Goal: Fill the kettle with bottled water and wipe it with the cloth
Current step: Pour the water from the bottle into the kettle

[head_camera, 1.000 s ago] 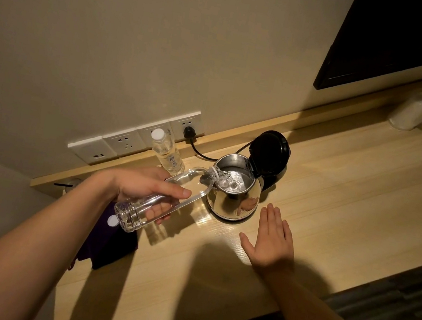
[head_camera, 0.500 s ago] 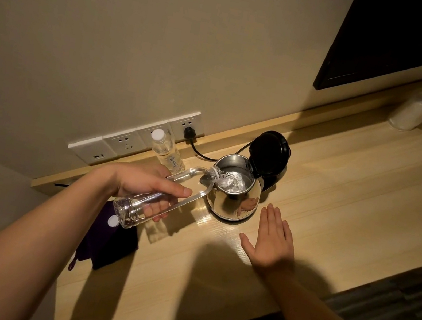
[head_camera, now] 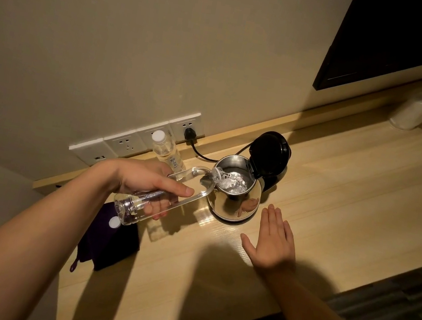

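A steel kettle (head_camera: 236, 203) stands on the wooden counter (head_camera: 336, 210) with its black lid (head_camera: 270, 153) flipped up. My left hand (head_camera: 150, 180) grips a clear plastic bottle (head_camera: 137, 203), tipped so its neck lies over the kettle's rim, and water runs into the kettle. My right hand (head_camera: 274, 241) rests flat on the counter just in front of the kettle, fingers apart, holding nothing. A dark purple cloth (head_camera: 110, 243) lies folded on the counter at the left, below the bottle's base, with the white bottle cap (head_camera: 114, 222) on it.
A second capped bottle (head_camera: 166, 152) stands by the wall sockets (head_camera: 134, 138) behind my left hand. The kettle's cord (head_camera: 199, 153) runs to a plug in the right socket. A white cup-like object (head_camera: 415, 111) sits far right. A dark panel (head_camera: 400, 41) hangs on the wall.
The bottle's base has risen slightly, steepening the pour. My right hand and the kettle have stayed still.
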`<state>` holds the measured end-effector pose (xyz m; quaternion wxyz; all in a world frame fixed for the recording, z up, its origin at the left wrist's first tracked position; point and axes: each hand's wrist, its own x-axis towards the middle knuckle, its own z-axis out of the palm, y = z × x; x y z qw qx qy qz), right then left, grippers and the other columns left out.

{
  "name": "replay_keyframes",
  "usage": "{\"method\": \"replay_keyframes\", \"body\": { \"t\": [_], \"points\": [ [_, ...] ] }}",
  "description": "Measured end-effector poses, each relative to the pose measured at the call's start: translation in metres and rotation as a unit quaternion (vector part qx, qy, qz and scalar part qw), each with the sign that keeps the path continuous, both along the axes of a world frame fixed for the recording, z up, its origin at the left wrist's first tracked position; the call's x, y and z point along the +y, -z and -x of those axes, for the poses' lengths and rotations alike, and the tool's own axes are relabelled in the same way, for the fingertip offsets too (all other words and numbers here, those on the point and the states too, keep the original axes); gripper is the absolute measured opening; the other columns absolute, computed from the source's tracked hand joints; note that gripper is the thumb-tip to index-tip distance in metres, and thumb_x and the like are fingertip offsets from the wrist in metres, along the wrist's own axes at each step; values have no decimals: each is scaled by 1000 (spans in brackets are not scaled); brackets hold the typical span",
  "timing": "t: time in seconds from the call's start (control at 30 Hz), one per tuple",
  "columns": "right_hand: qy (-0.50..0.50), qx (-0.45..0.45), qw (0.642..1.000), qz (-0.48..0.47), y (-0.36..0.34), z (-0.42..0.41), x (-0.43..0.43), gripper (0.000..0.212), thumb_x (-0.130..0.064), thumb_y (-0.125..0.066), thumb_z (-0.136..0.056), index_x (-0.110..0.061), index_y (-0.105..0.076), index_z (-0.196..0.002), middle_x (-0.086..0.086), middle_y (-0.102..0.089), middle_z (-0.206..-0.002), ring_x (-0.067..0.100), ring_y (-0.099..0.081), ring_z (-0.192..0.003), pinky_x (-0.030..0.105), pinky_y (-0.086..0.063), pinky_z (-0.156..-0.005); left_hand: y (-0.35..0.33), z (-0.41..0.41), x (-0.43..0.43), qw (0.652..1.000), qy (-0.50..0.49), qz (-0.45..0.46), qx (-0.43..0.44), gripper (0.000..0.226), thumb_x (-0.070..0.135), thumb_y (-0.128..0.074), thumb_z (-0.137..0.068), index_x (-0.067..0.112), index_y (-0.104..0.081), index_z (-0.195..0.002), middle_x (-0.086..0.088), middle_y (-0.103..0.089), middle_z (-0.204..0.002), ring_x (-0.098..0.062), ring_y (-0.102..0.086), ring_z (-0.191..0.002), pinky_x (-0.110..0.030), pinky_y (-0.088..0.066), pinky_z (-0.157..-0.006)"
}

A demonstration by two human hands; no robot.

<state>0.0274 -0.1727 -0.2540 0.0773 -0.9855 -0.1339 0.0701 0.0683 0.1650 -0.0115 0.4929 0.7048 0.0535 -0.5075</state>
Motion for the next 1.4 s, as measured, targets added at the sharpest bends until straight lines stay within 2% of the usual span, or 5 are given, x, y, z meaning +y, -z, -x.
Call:
{"method": "replay_keyframes", "body": {
  "t": [0.53,0.73,1.0,1.2,1.4],
  "points": [
    [2,2,1000,5,0,-1,0,94,-72,-37,-93,-7,-31,-160,11,-25,-171,24,-22,-159,42,-19,-126,-17,-8,-9,999,11,-31,-2,62,63,-85,-70,4,-76,-84,-19,-71,-72,-19,-67,-51,-26,-58,-54],
    [1,-1,1000,-2,1,-1,0,94,-72,-37,-93,-7,-32,-160,12,-25,-171,24,-23,-159,43,-20,-125,-22,-13,-11,999,34,-36,4,57,68,-83,-67,12,-78,-75,-11,-71,-65,-18,-66,-51,-33,-55,-62],
    [0,15,1000,6,2,-3,0,94,-73,-38,-93,-8,-30,-161,11,-23,-171,24,-20,-159,42,-17,-125,-24,-21,-11,996,36,-83,-4,76,69,-89,-58,1,-70,-89,-20,-72,-74,-25,-69,-56,-32,-59,-58],
    [0,20,1000,7,3,-4,0,94,-73,-36,-93,-7,-31,-161,11,-25,-171,25,-21,-159,42,-16,-125,-30,-28,-13,994,52,-96,10,61,64,-87,-67,6,-73,-83,-21,-71,-73,-26,-68,-57,-31,-56,-55],
    [-1,25,1000,6,1,-5,0,94,-74,-35,-94,-8,-29,-161,11,-23,-171,24,-20,-159,40,-12,-125,-37,-36,-18,989,82,-120,34,71,66,-88,-64,0,-74,-87,-20,-69,-71,-24,-66,-53,-28,-57,-52]
  ]
}}
